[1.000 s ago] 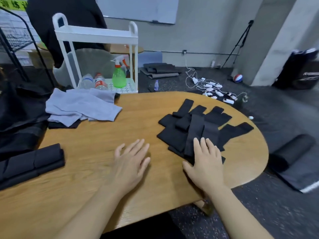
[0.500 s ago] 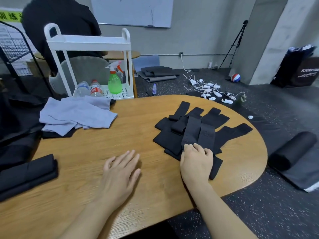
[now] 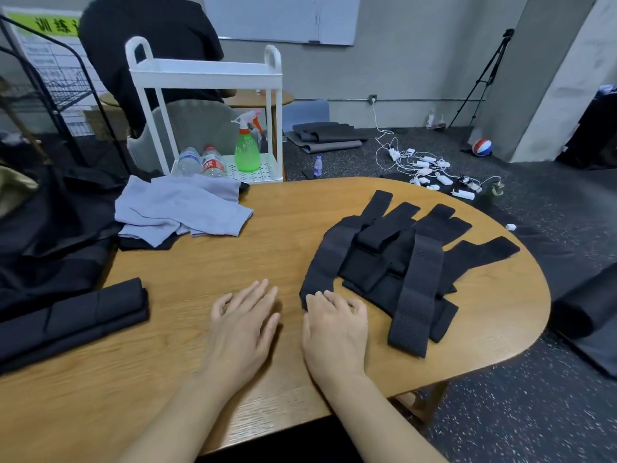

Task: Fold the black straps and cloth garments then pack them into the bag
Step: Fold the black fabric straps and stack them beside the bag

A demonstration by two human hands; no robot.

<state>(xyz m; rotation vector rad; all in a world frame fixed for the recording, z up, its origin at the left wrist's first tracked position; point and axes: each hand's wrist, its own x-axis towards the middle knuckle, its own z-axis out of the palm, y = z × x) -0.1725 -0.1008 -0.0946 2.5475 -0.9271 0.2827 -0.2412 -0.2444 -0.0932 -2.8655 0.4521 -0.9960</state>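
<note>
A pile of black straps (image 3: pixel 400 259) lies on the right half of the wooden table (image 3: pixel 207 272). One black strap (image 3: pixel 325 259) trails out of the pile's left side toward me, and my right hand (image 3: pixel 334 329) grips its near end with curled fingers. Just left of it, my left hand (image 3: pixel 242 324) rests on the bare wood with relaxed fingers and holds nothing. A folded black stack (image 3: pixel 76 315) sits at the table's left edge. Crumpled grey cloth garments (image 3: pixel 180 208) lie at the back left on a black piece.
Dark black fabric (image 3: pixel 50 235) spreads off the table's left side. Behind the table stands a white cart (image 3: pixel 207 70) with bottles and a green spray bottle (image 3: pixel 247 152). A person in black sits beyond it. Cables and rolled mats lie on the floor to the right.
My right hand curled onto the pile's near edge and drew one strap out to the left. My left hand slid nearer the right hand. The view shifted slightly.
</note>
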